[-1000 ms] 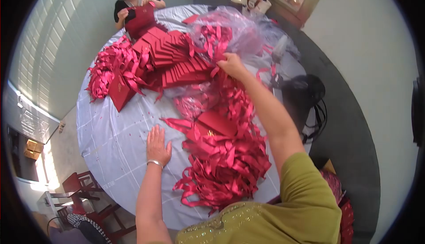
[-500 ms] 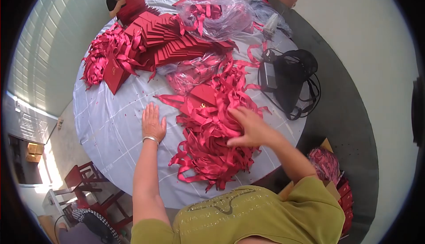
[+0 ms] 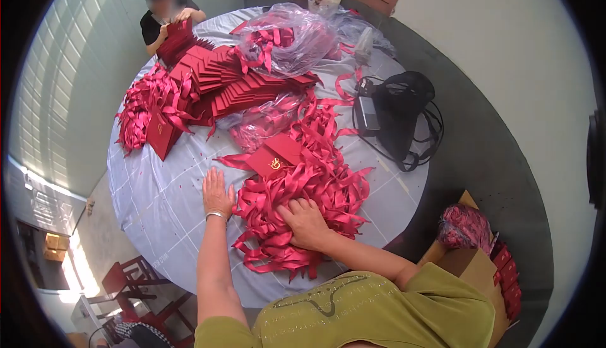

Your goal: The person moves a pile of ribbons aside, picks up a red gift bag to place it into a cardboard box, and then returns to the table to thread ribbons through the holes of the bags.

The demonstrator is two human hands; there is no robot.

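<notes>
My left hand [image 3: 217, 195] lies flat on the pale tablecloth with its fingers stretched out, holding nothing. It rests just beside the left edge of a heap of red satin ribbons [image 3: 338, 190]. Into that heap presses my right hand [image 3: 306, 225], its fingers curled around ribbons and their tips partly hidden. At the far side of the heap lies a red folded card bag [image 3: 273, 158] with a gold emblem, its lower edge covered by ribbons.
Rows of stacked red bags [image 3: 252, 92] and a clear plastic bag [image 3: 287, 38] of ribbons lie farther back. A black bag [image 3: 404, 108] with cables sits right. Across the table a person [image 3: 165, 16] handles red pieces. A cardboard box [image 3: 470, 263] stands at lower right.
My right hand has moved left and toward me, from open over the ribbons to curled into them. The red bag is more exposed. My left hand stays flat on the cloth.
</notes>
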